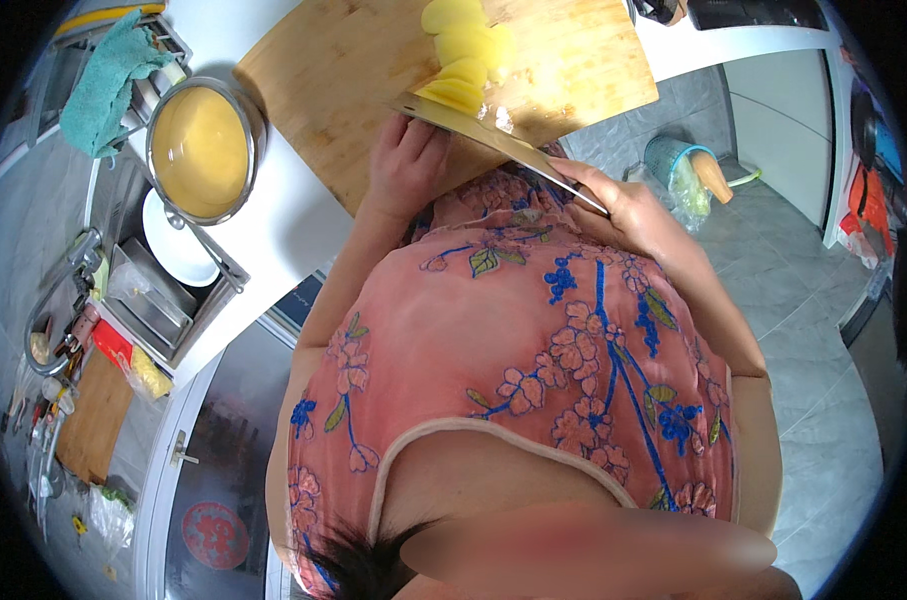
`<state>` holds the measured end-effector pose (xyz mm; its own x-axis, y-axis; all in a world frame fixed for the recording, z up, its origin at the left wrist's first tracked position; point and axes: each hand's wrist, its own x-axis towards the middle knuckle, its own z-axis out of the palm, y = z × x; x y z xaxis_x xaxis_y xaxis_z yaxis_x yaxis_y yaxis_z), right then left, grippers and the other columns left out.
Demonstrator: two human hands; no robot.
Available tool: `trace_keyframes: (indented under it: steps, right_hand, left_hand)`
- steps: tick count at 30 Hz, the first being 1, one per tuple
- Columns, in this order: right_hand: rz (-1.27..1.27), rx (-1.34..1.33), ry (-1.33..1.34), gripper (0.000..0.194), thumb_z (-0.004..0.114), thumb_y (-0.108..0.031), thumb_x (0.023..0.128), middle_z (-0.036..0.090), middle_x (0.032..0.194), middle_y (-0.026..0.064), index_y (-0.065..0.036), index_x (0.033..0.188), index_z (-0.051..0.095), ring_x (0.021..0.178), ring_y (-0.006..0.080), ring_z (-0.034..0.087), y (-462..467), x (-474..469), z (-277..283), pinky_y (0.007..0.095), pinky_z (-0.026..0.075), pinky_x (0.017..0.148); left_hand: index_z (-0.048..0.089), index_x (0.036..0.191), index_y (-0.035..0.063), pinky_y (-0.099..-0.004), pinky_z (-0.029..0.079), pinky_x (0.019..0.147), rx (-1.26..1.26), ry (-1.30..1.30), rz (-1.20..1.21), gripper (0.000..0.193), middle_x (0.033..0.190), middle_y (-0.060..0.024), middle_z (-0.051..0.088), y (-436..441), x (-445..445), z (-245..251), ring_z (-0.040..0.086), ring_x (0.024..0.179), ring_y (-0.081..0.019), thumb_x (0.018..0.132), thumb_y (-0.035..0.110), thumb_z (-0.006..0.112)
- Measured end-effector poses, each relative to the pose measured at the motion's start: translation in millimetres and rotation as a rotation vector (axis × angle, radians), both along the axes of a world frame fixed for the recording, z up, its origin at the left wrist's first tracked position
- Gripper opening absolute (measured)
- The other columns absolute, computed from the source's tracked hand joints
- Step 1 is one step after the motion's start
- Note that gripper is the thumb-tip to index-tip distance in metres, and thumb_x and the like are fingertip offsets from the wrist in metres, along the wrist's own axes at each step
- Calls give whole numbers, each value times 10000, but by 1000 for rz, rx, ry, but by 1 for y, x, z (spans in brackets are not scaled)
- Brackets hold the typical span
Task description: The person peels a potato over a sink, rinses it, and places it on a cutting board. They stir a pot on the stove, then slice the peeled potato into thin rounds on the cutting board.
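Observation:
My right hand (620,206) grips a broad-bladed cleaver (491,139) at its near end; the handle is mostly hidden in the hand. The blade slants across the near part of a wooden cutting board (333,90). My left hand (410,161) is bent on the board, its fingertips at the blade's far end. Whether those fingers hold anything is hidden. Just beyond the blade, thin yellow slices (453,94), seemingly potato, overlap in a stack. More round slices (468,41) lie farther up the board, with small wet bits beside them.
At left, a steel pot (252,150) of yellowish liquid stands on the white counter (296,232). Beyond it are a sink with a white bowl (175,251), a faucet (85,251) and a teal cloth (108,90). A blue basket (667,157) sits on the tiled floor at right.

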<state>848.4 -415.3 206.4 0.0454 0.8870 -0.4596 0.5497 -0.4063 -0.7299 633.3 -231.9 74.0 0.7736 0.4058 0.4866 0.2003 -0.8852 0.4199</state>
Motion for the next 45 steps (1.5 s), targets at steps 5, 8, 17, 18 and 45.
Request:
trace_keyframes:
  steps: [5, 8, 17, 18, 45]
  right_hand:
    - [65, -76, -71, 579, 688, -108, 905, 688, 878, 119, -159, 1437, 466, 760, 301, 705, 1, 4, -2, 367, 560, 702]
    - [88, -87, -67, 590, 683, -114, 904, 693, 902, 145, -152, 1445, 450, 780, 321, 708, 10, 6, -10, 384, 559, 708]
    - [52, -142, 71, 518, 582, -249, 932, 677, 1048, 273, -104, 1408, 436, 957, 458, 645, 47, -3, -49, 521, 507, 826]
    - [49, -136, 71, 516, 580, -244, 931, 676, 1046, 274, -98, 1405, 438, 953, 461, 644, 47, -2, -49, 523, 505, 824]
    - [295, 319, -594, 382, 592, -136, 839, 585, 725, 105, -66, 1211, 544, 555, 263, 673, 18, -17, -11, 395, 515, 423]
  left_hand:
    - [721, 928, 43, -426, 558, 850, -10, -36, 33, 255, 1026, -107, 682, -2, -1, 0, 655, 974, -374, 676, 42, 761]
    - [719, 942, 38, -428, 556, 861, -5, -13, 39, 283, 1036, -120, 681, -3, 0, 2, 654, 985, -376, 663, 52, 762]
    - [709, 963, 30, -414, 563, 837, 43, -15, 84, 283, 1041, -126, 680, -4, 0, -2, 657, 992, -360, 680, 33, 726]
    - [708, 959, 32, -414, 563, 835, 45, -10, 87, 279, 1042, -125, 679, -4, 1, -2, 657, 992, -358, 681, 31, 729]
    - [719, 871, 69, -408, 558, 714, 39, 23, -17, 257, 991, -90, 664, 2, -9, -2, 644, 896, -321, 615, 97, 715]
